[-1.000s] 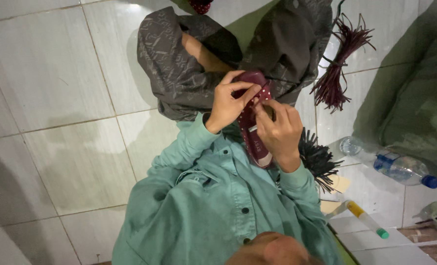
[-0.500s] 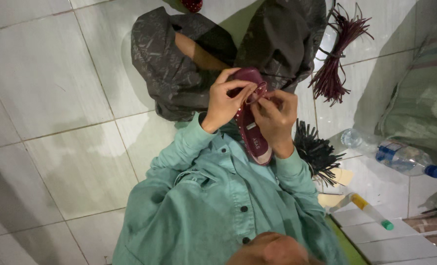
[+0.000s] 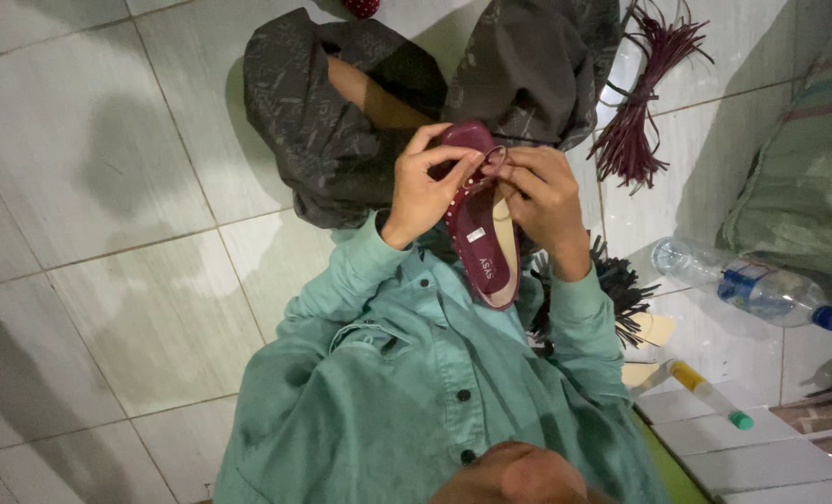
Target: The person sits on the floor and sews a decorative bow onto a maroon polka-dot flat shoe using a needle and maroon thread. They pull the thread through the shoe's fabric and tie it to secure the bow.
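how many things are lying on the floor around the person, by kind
bundle of maroon strips: 1
bundle of dark strips: 1
plastic bottle: 1
glue tube: 1
green sack: 1
total: 5
Not counted: the maroon shoe, held in both hands.

Pale glossy floor tiles point(image 3: 108, 187) with thin grout lines, dimly lit.

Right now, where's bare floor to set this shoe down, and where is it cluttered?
Bare white tiles lie beside the left hand, bordered by the grey trousers and green sleeve. Past the right hand it is crowded: maroon strips, water bottle, tube, sack.
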